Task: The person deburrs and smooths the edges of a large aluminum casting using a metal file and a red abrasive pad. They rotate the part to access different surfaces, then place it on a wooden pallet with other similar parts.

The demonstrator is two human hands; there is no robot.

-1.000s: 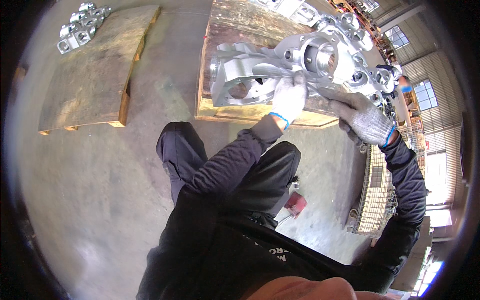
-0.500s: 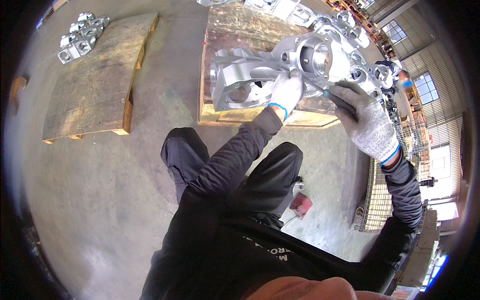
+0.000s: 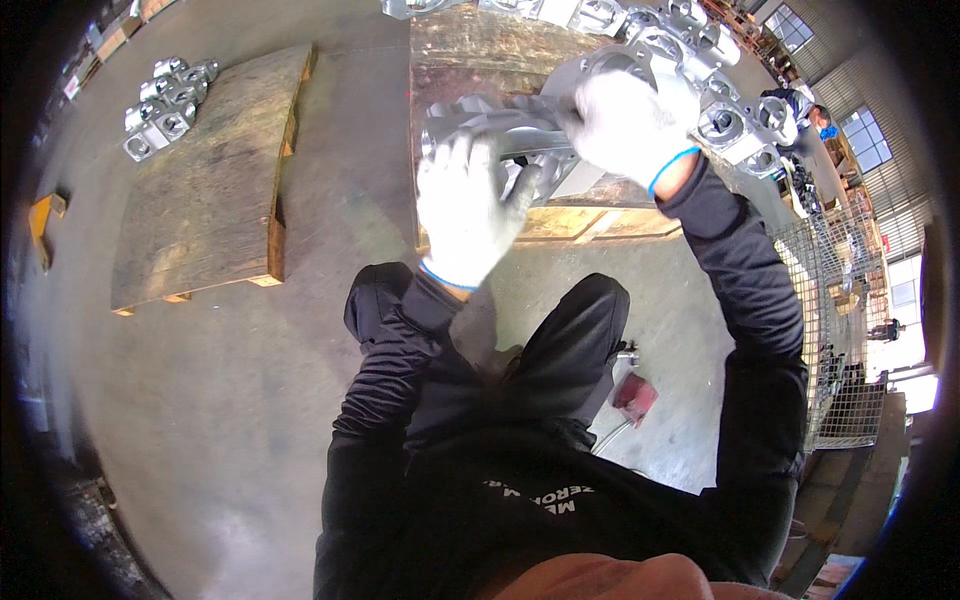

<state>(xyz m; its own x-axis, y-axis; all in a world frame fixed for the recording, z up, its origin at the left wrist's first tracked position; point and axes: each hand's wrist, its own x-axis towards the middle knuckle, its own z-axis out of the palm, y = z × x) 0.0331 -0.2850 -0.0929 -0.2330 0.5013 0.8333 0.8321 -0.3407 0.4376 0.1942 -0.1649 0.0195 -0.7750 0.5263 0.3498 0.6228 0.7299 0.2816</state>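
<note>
A large silver metal casting (image 3: 500,117) with ribbed sides and round openings lies on a wooden pallet (image 3: 450,55) in front of me. Both my hands wear pale knitted gloves with blue cuffs. My left hand (image 3: 468,205) grips the casting's left end, with the fingers at its near edge and the thumb apart. Over the round opening at the casting's right end lies my right hand (image 3: 632,125), smeared by motion, its fingertips hidden. Whether a tool is in it does not show.
More silver castings (image 3: 690,50) stand along the pallet's back and right. A second wooden pallet (image 3: 210,190) at left carries several castings. On the floor by my right knee lies a red object (image 3: 635,397). A wire mesh cage (image 3: 845,330) stands at right; a person (image 3: 797,105) is beyond.
My left hand has moved left from the casting's middle to its left end. My right hand, earlier closed on a slim tool, has moved left onto the round opening; the tool no longer shows.
</note>
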